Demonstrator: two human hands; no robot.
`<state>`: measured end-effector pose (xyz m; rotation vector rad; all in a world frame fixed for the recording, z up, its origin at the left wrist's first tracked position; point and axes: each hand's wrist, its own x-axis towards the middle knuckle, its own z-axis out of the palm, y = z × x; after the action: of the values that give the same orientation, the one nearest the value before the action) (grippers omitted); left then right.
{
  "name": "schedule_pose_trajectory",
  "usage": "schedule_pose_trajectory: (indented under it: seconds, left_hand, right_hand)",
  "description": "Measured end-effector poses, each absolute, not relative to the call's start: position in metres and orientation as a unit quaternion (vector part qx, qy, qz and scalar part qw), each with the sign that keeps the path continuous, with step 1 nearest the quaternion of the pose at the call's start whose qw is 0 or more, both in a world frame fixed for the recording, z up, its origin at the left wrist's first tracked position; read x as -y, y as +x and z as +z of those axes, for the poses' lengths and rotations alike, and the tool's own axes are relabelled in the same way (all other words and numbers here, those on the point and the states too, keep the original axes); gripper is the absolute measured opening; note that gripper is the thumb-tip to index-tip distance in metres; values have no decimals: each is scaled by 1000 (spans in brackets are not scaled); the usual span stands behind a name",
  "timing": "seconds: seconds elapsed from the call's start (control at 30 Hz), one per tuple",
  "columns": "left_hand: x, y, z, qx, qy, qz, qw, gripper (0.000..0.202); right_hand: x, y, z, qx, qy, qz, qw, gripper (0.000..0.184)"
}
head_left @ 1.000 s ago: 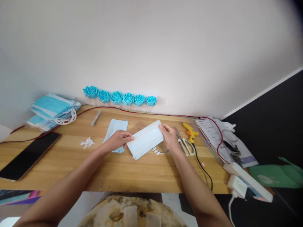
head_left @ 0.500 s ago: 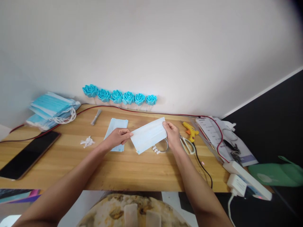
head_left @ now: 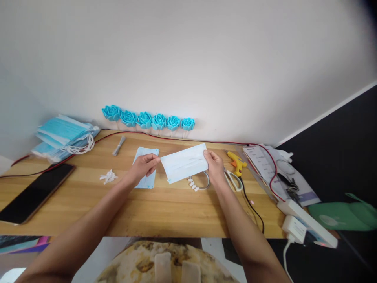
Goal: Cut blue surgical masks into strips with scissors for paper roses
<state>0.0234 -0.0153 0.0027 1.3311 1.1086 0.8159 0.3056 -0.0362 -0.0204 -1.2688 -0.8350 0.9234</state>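
The surgical mask (head_left: 185, 164) was suspended left of the glue gun (head_left: 237, 162), its long axis sloping up toward it. We gripped both ends: the right hand (head_left: 215, 165), nearer the glue gun, pinched the adjacent end under its thumb; the left hand (head_left: 143, 167), farther from it, pinched the opposite upper corner. Compared with half a second earlier, we had raised the left end, bringing the long axis closer to level.

Mask sheet (head_left: 185, 163), matt, cloth-like; worktop (head_left: 165, 212), smooth grained wood; phone (head_left: 38, 192), glossy dark face; glue gun (head_left: 239, 166), smooth plastic; wall (head_left: 188, 59), matt.
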Motion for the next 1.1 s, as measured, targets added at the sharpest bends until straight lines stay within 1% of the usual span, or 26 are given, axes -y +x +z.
schedule_pose_trajectory:
  seconds: [0.17, 0.53, 1.1]
  left_hand:
    - [14, 22, 2, -469, 551, 378, 577, 41]
    - [6, 14, -4, -456, 516, 449, 569, 36]
    - [2, 12, -5, -446, 467, 496, 581, 34]
  right_hand:
    - [36, 305, -18, 351, -544, 409, 644, 43]
    - [35, 305, -16, 339, -558, 401, 643, 42]
    - [33, 311, -14, 344, -556, 362, 665, 47]
